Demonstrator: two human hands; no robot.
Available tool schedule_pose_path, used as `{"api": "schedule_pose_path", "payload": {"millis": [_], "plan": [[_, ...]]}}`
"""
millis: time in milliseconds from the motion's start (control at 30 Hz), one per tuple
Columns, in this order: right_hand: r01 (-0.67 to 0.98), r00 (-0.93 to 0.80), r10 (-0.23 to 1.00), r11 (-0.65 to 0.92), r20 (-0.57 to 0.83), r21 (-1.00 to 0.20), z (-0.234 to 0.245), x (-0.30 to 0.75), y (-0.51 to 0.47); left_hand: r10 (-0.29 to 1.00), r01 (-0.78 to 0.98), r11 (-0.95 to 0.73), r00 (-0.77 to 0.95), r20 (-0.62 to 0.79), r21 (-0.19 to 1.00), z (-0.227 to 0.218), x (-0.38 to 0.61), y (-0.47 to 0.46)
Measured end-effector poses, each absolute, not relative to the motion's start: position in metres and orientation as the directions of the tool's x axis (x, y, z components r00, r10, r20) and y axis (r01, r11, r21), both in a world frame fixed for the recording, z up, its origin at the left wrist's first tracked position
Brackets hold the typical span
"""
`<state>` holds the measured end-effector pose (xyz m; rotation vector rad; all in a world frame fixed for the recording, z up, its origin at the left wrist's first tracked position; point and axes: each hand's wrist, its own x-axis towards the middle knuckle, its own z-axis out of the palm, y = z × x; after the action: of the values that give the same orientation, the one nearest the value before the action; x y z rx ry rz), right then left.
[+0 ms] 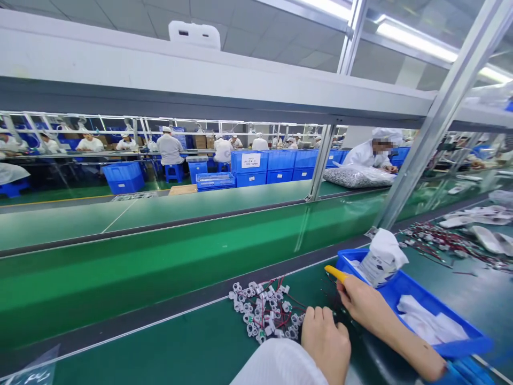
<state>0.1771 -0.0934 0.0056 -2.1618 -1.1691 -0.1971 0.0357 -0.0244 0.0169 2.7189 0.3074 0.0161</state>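
A heap of small white connectors with red and black wires (267, 313) lies on the green bench in front of me. My left hand (326, 342), in a white sleeve, rests curled on the bench just right of the heap. My right hand (363, 302) lies beside it, a yellow cot on the outstretched index finger, which points toward the heap's far edge. Whether either hand grips a part is hidden.
A blue tray (460, 346) at my right holds a white bag (382, 258) and white pieces. More wired parts (444, 241) lie farther right. A green conveyor (160, 267) runs ahead. A person in white works opposite, beside a bag of parts (358, 175). Blue crates (276, 166) stand behind.
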Motion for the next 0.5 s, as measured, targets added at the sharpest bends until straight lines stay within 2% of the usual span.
{"api": "schedule_pose_path", "payload": {"millis": [200, 333, 400, 500], "plan": [[0.46, 0.787, 0.573, -0.298, 0.228, -0.836, -0.021, 0.128, -0.085, 0.328, 0.355, -0.825, 0.934, -0.141, 0.439, 0.039, 0.01, -0.015], [0.309, 0.85, 0.497, -0.204, 0.173, -0.929, -0.028, 0.122, -0.084, 0.325, 0.409, -0.785, 0.912, -0.252, 0.466, 0.044, -0.021, -0.003], [0.267, 0.88, 0.447, -0.189, 0.159, -0.945, -0.02, 0.13, -0.087, 0.355, 0.45, -0.71, 0.893, -0.277, 0.541, 0.041, -0.04, 0.005], [0.234, 0.905, 0.394, -0.152, 0.158, -0.96, 0.002, 0.13, -0.085, 0.321, 0.393, -0.529, 0.913, -0.252, 0.752, 0.036, -0.071, 0.023]]}}
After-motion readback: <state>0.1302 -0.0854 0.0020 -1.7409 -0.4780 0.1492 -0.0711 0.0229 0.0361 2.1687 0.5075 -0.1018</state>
